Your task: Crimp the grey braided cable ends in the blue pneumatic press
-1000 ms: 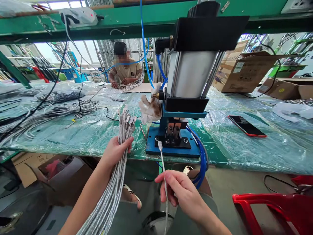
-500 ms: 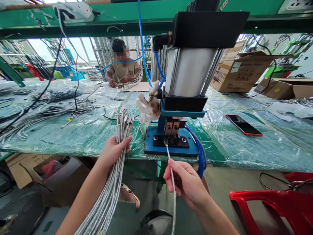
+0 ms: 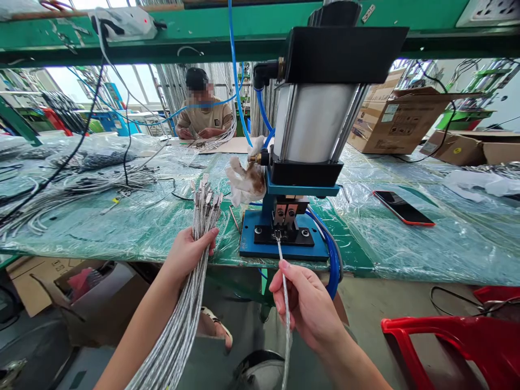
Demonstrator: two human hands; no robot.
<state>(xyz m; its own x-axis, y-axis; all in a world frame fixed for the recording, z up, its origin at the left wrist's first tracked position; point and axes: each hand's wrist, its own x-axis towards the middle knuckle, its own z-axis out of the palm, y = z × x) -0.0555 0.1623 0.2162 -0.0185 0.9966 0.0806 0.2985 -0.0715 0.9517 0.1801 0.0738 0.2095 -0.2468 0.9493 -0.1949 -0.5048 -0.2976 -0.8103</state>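
A thick bundle of braided cables (image 3: 183, 319) with metal connectors at the top is wrapped in my left hand (image 3: 190, 253), left of the machine. My right hand (image 3: 305, 297) pinches a single braided cable (image 3: 286, 309) between thumb and fingers. This cable's metal connector (image 3: 278, 235) sits at the front of the black die block (image 3: 266, 234), under the jaws of the pneumatic press (image 3: 311, 122). Its lower end hangs below the table edge. The press stands on a blue base plate (image 3: 248, 248) at the table's front edge.
A phone (image 3: 403, 208) lies right of the press, cardboard boxes (image 3: 390, 122) behind it. More cables (image 3: 81, 189) spread over the left of the table. Across it sits a co-worker (image 3: 205, 116) handling cables. A red plastic stool (image 3: 447, 330) stands at lower right; blue air hoses (image 3: 333, 265) hang beside the press.
My right hand has shifted very slightly, and the single cable's connector lies a little to the right in the view. My left hand keeps its grip on the bundle.
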